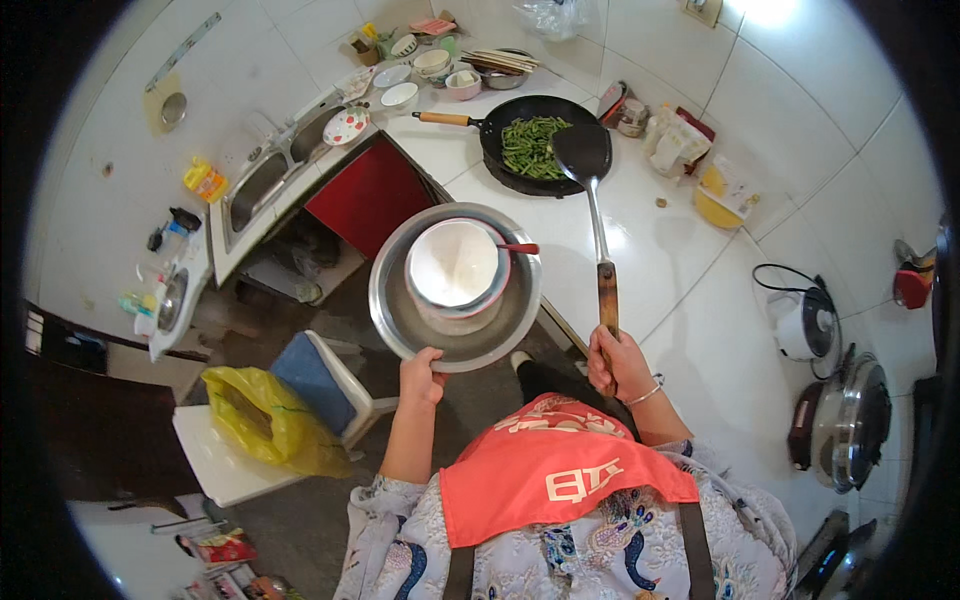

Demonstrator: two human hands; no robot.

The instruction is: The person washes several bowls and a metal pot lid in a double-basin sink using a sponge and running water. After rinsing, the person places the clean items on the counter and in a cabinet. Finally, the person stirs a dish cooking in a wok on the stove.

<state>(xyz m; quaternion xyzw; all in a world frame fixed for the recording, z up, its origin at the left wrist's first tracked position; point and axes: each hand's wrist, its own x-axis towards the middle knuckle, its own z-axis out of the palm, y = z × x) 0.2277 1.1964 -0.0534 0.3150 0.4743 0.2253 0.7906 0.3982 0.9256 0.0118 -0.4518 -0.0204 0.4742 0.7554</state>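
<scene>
My left hand (424,376) grips the near rim of a wide metal basin (388,318), held out over the floor beside the counter edge. Inside the basin sit stacked bowls, a white bowl (453,262) uppermost, with a red handle (520,248) sticking out to the right. My right hand (620,365) is closed round the wooden handle of a wok spatula (598,225), whose dark blade points away from me and, in this view, overlaps the right side of a black wok (489,150). Cut green beans (532,146) lie in the wok, which rests on the white counter.
Bowls, plates and chopsticks (500,61) crowd the far corner. A sink (258,192) is at left; a yellow bag (258,415) sits on a white chair below it. Jars and packets (675,140) line the right wall, beyond a small white cooker (800,322) and a lidded pan (860,420).
</scene>
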